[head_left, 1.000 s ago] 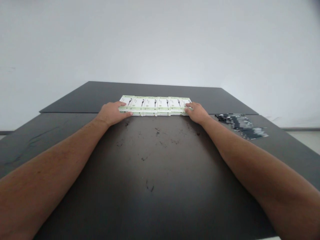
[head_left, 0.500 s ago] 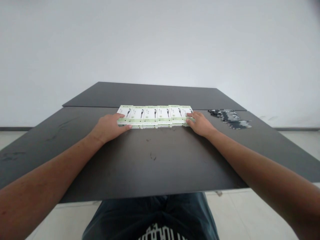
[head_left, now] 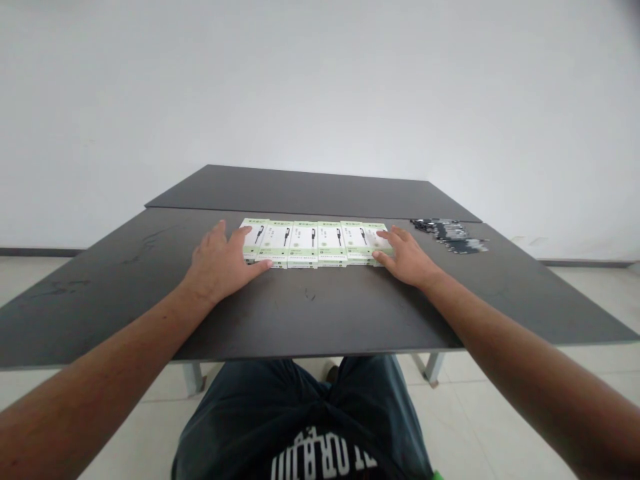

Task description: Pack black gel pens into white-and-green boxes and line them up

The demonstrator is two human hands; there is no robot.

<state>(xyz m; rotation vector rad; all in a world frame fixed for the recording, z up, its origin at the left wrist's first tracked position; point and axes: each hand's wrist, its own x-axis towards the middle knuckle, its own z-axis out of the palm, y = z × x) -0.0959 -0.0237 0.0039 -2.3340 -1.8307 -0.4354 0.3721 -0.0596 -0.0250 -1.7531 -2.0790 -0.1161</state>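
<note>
A row of several flat white-and-green boxes (head_left: 305, 243) lies side by side on the dark table, each printed with a small black device. Edges under the front suggest a second layer. At the row's left end is my left hand (head_left: 220, 260), its fingers spread, the thumb along the front edge and the index finger at the leftmost box's side. My right hand (head_left: 406, 257) grips the right end, with fingertips over the last box and the thumb at its front. Part of that end box is hidden under the fingers.
To the right, a spread pile of thin black-and-silver pieces (head_left: 450, 235) lies on the table; too small to name. A second dark tabletop panel (head_left: 320, 190) adjoins behind, against a white wall. The table's front edge (head_left: 320, 356) is close to my legs.
The row of boxes has shifted slightly towards me, away from the seam between the panels. My left fingers have spread wider. The view has tilted down, showing more of my legs.
</note>
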